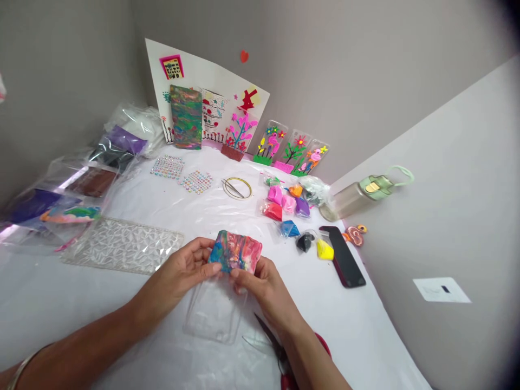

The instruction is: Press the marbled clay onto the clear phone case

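Right, both hands up over the white-covered table point(365, 336): left hand point(184, 271) and right hand point(260, 284) pinch a flat marbled slab of multicoloured clay point(235, 252) by its near edge, fingertips clamped on it, thumbs on top. The slab hangs just above a clear plastic phone case point(215, 317) lying flat. To stretch it well, I'd judge: even pull from both sides, thin gradually, keep it centred over the case. Red-handled scissors point(284, 357) sit near the right wrist.
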A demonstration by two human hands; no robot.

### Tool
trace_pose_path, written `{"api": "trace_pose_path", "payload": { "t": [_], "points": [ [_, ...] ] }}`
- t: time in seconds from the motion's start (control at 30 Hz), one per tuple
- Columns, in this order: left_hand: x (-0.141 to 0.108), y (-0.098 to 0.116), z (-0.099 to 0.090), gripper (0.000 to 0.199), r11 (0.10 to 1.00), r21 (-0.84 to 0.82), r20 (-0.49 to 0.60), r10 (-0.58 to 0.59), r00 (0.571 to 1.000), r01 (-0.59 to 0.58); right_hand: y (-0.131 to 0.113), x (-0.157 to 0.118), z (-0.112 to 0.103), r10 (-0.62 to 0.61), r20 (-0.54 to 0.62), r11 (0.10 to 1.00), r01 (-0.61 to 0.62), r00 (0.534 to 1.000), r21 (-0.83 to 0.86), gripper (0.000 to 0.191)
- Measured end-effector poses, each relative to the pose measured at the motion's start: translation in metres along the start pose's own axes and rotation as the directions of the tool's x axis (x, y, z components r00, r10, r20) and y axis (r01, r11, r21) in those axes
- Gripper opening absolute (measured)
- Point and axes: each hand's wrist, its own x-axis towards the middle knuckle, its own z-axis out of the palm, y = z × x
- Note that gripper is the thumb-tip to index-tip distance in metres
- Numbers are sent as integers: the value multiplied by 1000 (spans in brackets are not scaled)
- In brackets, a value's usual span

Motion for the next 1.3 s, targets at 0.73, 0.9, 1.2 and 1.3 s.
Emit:
{"api": "trace_pose_path", "payload": {
  "t": [0.73, 0.9, 1.2, 1.3],
  "points": [
    [-1, 5, -3, 32, 998, 21, 5, -54, 999, 54, 11, 3, -3, 12, -83, 989, 1, 997, 146, 22],
    [-2, 7, -3, 27, 993, 83, -30, -79, 996, 81, 14, 2, -4, 16, -82, 994, -7, 997, 111, 19],
    [-2, 8, -1, 30, 992, 79, 19, -98, 995, 96, 11, 2, 0, 27, -54, 989, -19, 998, 144, 27],
    [-2, 6, -2, 28, 989, 109, 1, -101, 995, 100, 12, 2, -1, 20, -34, 992, -15, 999, 129, 26]
  ]
}}
